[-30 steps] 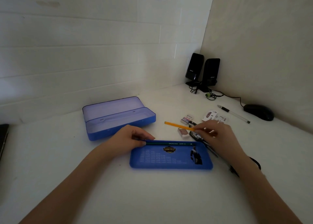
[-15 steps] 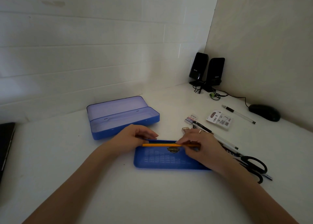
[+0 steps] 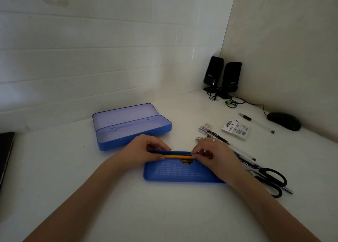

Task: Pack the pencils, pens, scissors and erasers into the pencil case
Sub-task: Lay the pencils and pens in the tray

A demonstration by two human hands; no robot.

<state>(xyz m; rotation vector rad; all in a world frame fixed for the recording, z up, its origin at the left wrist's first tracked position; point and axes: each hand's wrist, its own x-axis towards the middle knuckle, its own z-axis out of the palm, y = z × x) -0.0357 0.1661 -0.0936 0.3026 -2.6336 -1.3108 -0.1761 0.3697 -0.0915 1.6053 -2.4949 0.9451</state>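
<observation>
A blue pencil-case tray (image 3: 175,174) lies flat in front of me. Along its far edge a green pencil (image 3: 175,152) and a yellow pencil (image 3: 177,156) lie side by side. My left hand (image 3: 144,150) pinches the pencils' left end and my right hand (image 3: 214,157) pinches their right end. The open blue pencil case (image 3: 131,128) sits behind the tray. Right of my right hand lie pens (image 3: 237,150), black scissors (image 3: 272,179) and small erasers (image 3: 205,128). Another pen (image 3: 256,122) lies farther right.
Two black speakers (image 3: 222,77) with cables stand in the back corner. A black mouse (image 3: 284,121) rests by the right wall. A small white packet (image 3: 236,130) lies near the erasers. A dark object (image 3: 5,150) sits at the left edge.
My right hand carried the yellow pencil from the right pile to the tray and laid it beside the green pencil. My left hand stayed at the pencils' left end.
</observation>
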